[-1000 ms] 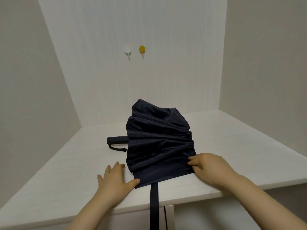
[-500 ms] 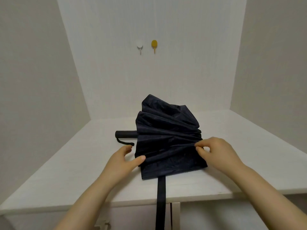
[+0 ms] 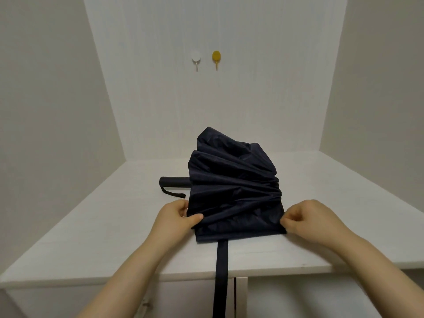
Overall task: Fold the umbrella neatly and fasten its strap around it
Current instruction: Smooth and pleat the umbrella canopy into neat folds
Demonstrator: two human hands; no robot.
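Observation:
A dark navy collapsed umbrella (image 3: pixel 231 184) lies on the white table (image 3: pixel 91 226), its canopy bunched in loose pleats. Its black handle (image 3: pixel 174 182) points left, with a short wrist loop (image 3: pixel 173 193) beside it. The long strap (image 3: pixel 221 271) hangs from the canopy's near edge over the table front. My left hand (image 3: pixel 176 220) pinches a pleat at the canopy's near left edge, thumb on top. My right hand (image 3: pixel 307 222) pinches the fabric at the near right corner.
Walls close the table in at the back and on both sides. A white hook (image 3: pixel 196 59) and a yellow hook (image 3: pixel 216 58) are stuck on the back wall. The table's front edge (image 3: pixel 114 280) runs just below my forearms.
My left hand went from lying flat on the table to pinching the canopy's left edge. My right hand shifted down to the near right corner. The view rose slightly.

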